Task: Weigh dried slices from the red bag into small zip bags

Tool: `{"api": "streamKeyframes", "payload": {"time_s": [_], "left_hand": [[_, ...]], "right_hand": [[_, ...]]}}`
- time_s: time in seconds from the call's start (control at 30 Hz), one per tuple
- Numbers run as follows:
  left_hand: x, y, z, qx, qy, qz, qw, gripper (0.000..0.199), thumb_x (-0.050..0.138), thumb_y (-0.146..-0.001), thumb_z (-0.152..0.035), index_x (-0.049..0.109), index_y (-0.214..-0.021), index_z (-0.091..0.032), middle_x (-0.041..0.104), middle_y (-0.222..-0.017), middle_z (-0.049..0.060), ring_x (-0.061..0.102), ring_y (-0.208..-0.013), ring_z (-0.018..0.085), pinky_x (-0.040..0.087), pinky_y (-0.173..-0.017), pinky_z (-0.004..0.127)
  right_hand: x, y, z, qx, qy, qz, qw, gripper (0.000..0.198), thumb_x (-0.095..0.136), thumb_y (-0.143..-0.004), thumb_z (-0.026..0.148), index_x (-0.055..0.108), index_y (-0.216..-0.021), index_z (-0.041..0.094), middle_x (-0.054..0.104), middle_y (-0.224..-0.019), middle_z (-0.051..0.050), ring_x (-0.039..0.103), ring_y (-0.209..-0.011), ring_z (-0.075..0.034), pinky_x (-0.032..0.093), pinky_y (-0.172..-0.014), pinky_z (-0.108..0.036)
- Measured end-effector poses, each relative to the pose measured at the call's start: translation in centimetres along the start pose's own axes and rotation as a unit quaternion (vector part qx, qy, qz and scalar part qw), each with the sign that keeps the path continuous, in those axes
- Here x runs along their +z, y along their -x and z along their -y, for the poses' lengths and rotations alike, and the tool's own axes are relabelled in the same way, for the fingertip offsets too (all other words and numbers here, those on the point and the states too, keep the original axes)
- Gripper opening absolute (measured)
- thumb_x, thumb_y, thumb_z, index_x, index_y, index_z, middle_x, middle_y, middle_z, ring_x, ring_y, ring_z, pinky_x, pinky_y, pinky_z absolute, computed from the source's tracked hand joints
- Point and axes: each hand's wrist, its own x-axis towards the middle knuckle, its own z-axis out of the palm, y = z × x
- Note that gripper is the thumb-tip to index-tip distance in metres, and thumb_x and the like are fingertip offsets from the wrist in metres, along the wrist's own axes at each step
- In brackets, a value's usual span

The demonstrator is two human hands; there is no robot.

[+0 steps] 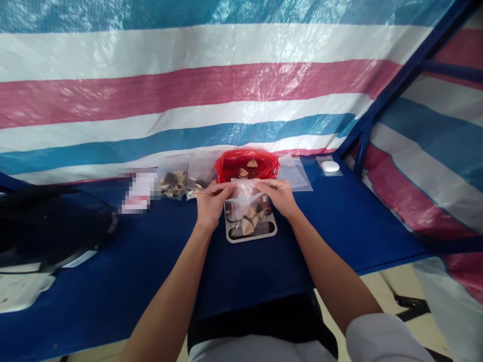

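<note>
A clear plastic bag (245, 203) with a few pale, dark-edged dried slices inside lies over a white-rimmed kitchen scale (251, 240). My left hand (212, 201) pinches the bag's top edge at its left corner. At the other corner, my right hand (278, 197) grips the same edge between thumb and fingers. Just behind the hands stands an open red plastic bag (226, 171) with more slices in it. The scale's display is covered by the bag, so no reading shows.
Two filled clear bags, one holding dried slices (173, 184), lie left of the red bag. Flat empty bags (298, 173) lie to its right, near a white oval object (330, 166). A black bag (53, 226) occupies the blue table's (151, 281) left side. Striped sheeting (188, 90) hangs behind.
</note>
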Motion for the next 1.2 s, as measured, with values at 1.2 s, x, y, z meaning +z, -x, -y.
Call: {"api": "streamKeyframes", "payload": {"time_s": [1.2], "left_hand": [[0.2,-1.0,0.3,0.014,-0.015,0.106,0.994,0.029,0.089,-0.063,-0.045,0.078,-0.067,-0.018,0.076,-0.067,0.005,0.069,-0.062,0.020,0.057,-0.062,0.030]], "right_hand": [[-0.3,0.1,1.1,0.027,-0.012,-0.004,1.000,0.030,0.077,-0.076,0.052,0.079,-0.072,0.022,0.076,-0.074,-0.003,0.063,-0.057,-0.014,0.053,-0.054,-0.027]]}}
